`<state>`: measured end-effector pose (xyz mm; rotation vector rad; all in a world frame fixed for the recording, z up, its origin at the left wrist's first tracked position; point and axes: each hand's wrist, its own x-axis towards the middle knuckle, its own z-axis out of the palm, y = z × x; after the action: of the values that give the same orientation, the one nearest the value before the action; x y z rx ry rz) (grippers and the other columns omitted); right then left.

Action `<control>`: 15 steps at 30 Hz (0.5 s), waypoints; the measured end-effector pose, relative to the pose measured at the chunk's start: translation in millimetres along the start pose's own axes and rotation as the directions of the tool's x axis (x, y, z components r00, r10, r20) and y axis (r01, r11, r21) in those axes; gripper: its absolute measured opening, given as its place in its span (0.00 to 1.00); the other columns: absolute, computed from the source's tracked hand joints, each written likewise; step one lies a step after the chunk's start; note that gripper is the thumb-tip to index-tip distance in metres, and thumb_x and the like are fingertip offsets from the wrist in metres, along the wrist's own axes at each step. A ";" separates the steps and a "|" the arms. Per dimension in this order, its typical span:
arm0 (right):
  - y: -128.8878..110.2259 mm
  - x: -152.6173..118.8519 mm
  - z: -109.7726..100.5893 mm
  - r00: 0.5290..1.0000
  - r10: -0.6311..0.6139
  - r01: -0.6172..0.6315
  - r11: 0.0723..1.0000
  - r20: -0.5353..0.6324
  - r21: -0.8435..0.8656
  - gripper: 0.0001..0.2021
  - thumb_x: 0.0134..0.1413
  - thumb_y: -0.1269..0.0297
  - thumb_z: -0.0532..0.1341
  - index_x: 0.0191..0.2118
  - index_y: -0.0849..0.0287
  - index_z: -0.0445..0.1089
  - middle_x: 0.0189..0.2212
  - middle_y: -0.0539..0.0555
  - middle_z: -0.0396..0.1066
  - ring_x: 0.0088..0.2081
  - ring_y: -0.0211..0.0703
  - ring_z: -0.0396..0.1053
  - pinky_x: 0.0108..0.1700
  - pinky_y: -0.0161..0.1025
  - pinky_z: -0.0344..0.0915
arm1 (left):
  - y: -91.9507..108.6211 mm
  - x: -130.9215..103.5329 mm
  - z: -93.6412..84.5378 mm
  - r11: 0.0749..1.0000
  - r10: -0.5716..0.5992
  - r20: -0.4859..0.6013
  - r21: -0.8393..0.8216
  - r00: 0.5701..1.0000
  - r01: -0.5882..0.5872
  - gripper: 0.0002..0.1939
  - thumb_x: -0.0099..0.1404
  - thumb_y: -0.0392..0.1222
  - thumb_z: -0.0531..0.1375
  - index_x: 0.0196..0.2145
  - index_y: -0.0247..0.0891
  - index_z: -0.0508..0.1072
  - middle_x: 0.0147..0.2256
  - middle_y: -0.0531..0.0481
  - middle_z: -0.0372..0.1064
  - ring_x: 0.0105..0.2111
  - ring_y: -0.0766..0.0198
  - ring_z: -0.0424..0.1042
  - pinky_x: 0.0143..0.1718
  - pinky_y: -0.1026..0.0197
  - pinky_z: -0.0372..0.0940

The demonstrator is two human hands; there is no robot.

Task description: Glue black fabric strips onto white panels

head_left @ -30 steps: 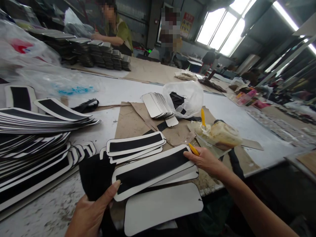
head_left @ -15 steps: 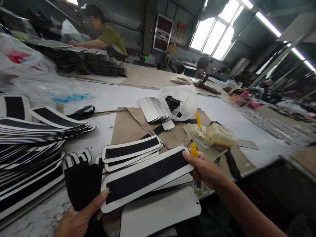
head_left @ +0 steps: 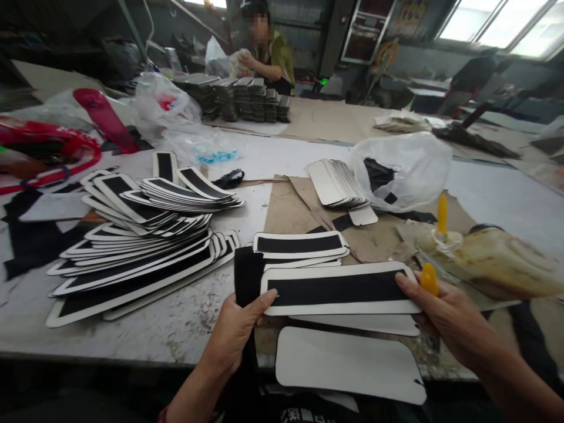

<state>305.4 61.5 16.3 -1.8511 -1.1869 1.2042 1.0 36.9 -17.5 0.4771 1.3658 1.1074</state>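
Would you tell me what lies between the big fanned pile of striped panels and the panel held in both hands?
In the head view, a short stack of striped panels lies between the fanned pile and the held panel.

Place: a factory workshop, a hand-assembly floor.
Tables: long shared worktable point(head_left: 132, 329), scuffed and stained, with brown card sheets point(head_left: 291, 208) laid over it.
Stock: many alike white panels with black strips, fanned in a big pile point(head_left: 141, 247); a stack of blank panels point(head_left: 337, 185); grey stacks point(head_left: 240, 97) at the far end.
Supplies: plastic bags point(head_left: 400, 170), a glue pot point(head_left: 497, 264) with a yellow brush point(head_left: 442, 214).
People: a co-worker point(head_left: 268, 50) at the far stacks.
Building: large windows point(head_left: 497, 20), dark walls, more cluttered benches point(head_left: 476, 132) beyond.
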 end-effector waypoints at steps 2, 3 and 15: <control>-6.6 -3.4 3.9 0.999 -0.001 0.000 1.000 0.043 0.020 0.24 0.47 0.40 0.59 0.24 0.57 0.54 0.16 0.43 0.48 0.17 0.31 0.48 0.17 0.30 0.46 | -1.9 2.2 -1.9 1.000 -0.016 -0.017 0.014 1.000 0.016 0.19 0.44 0.49 0.70 0.30 0.33 0.73 0.21 0.54 0.66 0.19 0.68 0.62 0.22 0.65 0.61; -9.0 -3.9 5.5 0.997 -0.007 0.005 1.000 0.070 0.027 0.24 0.47 0.39 0.58 0.25 0.57 0.54 0.16 0.43 0.49 0.17 0.31 0.48 0.17 0.30 0.47 | -3.1 4.0 -3.1 0.999 -0.019 -0.034 0.028 0.999 0.020 0.20 0.44 0.50 0.70 0.30 0.34 0.73 0.22 0.54 0.67 0.19 0.66 0.63 0.23 0.64 0.62; -10.2 -9.1 12.0 0.948 -0.318 0.304 0.921 -0.019 -0.243 0.21 0.52 0.46 0.57 0.21 0.57 0.56 0.19 0.46 0.55 0.21 0.34 0.53 0.23 0.32 0.54 | 0.9 0.9 7.5 0.994 -0.063 -0.198 -0.096 0.978 0.045 0.25 0.43 0.46 0.70 0.40 0.39 0.74 0.31 0.50 0.75 0.30 0.53 0.74 0.23 0.62 0.69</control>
<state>289.2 57.6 23.5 -1.7629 -1.5800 0.8555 7.6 40.4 -15.6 0.2650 1.4869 1.1923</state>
